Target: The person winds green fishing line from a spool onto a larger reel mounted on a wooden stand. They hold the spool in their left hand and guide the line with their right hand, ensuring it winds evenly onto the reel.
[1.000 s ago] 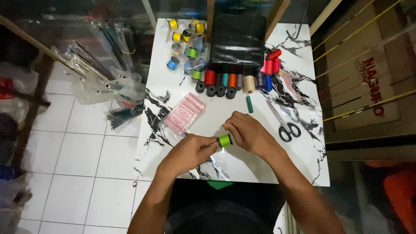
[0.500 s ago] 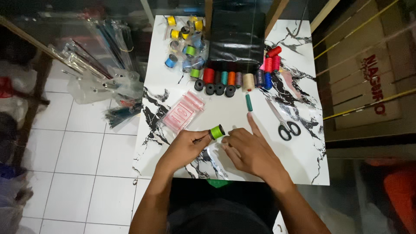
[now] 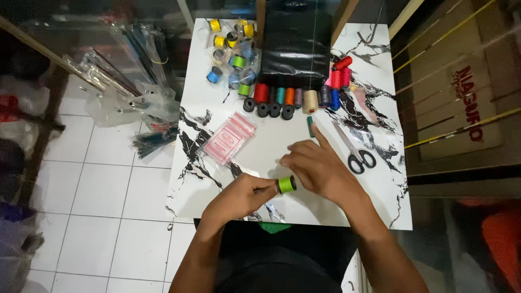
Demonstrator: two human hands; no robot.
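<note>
Left hand [image 3: 239, 196] pinches the green spool [image 3: 286, 184] at the table's [image 3: 282, 135] near edge, axis pointing right; right hand [image 3: 320, 168], fingers loosely spread, rests just above it

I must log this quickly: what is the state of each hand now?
Left hand: closed on the green thread spool.
Right hand: open, fingers spread beside the spool, holding nothing visible.

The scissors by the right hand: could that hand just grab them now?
Probably yes. The scissors lie flat on the table just beside the right hand, with nothing between them. The left hand holds the green spool.
</note>
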